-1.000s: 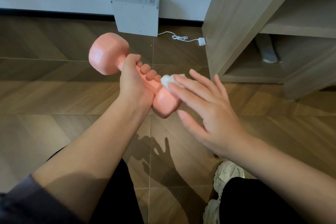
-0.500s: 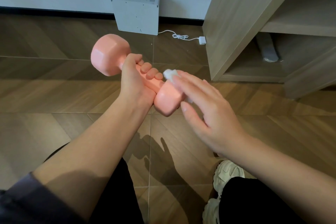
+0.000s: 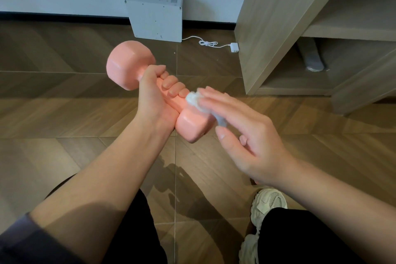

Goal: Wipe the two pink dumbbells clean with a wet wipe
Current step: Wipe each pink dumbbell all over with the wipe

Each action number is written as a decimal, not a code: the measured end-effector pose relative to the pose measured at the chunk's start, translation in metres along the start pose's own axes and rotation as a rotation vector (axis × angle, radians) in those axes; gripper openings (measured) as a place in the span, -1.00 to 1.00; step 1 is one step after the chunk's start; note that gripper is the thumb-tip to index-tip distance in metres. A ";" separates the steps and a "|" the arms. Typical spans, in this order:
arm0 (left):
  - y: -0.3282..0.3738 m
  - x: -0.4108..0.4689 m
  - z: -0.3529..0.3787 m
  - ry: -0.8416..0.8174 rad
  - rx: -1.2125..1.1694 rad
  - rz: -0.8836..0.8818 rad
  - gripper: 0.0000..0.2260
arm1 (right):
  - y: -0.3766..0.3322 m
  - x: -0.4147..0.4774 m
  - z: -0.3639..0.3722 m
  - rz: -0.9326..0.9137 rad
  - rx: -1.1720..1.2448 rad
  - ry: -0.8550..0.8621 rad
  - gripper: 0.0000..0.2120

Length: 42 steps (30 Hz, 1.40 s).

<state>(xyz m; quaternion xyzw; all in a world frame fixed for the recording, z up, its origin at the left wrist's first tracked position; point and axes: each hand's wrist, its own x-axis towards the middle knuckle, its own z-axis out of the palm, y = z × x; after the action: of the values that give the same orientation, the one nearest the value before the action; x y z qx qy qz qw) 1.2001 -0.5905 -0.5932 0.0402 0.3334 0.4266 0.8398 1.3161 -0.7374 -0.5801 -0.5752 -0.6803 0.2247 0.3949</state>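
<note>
Dumbbell (image 3: 191,124): pink, one in view; held in the air above the wooden floor (image 3: 64,113), handle slanting from a far-left head to a near-right head.
Left hand (image 3: 154,100): wrapped round the handle, four fingers and the thumb curled tight on it.
Right hand (image 3: 252,141): fingers straight and together, pressing flat on the wipe; thumb held apart, touching nothing.
Wet wipe (image 3: 196,99): white, one, bunched; trapped between the right fingers and the near-right head, where head meets handle.
White box (image 3: 156,19): one, leaning on the wall at the floor's far edge; small marks and a label on its top edge, too small to read.
Cable (image 3: 206,43): white, one, running from the box to one plug (image 3: 234,47) beside the shelf unit.
Shelf unit (image 3: 267,28): wooden, at the floor's far-right corner; a grey object (image 3: 312,60) in the lower compartment.
Trainer (image 3: 265,203): pale, one, partly behind a black trouser leg.
Writing: nothing readable anywhere.
</note>
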 end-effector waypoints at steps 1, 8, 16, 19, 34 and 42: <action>0.000 0.000 0.000 -0.006 0.003 0.007 -0.65 | 0.001 -0.001 0.001 -0.039 -0.031 -0.008 -0.60; 0.000 0.000 0.000 -0.010 0.061 0.047 -0.68 | 0.006 0.009 0.003 0.214 0.146 0.096 -0.61; 0.001 -0.001 0.001 -0.007 0.022 0.042 -0.66 | 0.008 0.005 0.006 0.118 0.041 0.057 -0.61; 0.001 -0.004 0.003 -0.043 0.049 0.057 -0.66 | 0.010 0.007 0.005 0.406 0.284 0.023 -0.49; -0.011 -0.006 0.006 0.301 0.072 -0.009 -0.70 | 0.002 0.012 0.011 0.001 -0.326 0.114 -0.19; 0.001 -0.004 0.003 0.244 0.021 0.006 -0.71 | 0.001 0.008 0.014 -0.259 -0.682 0.077 -0.34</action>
<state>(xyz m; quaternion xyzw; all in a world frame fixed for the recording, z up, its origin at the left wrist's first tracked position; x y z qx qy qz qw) 1.1999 -0.5922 -0.5886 -0.0024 0.4375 0.4273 0.7912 1.3057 -0.7270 -0.5868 -0.5907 -0.7681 -0.0888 0.2306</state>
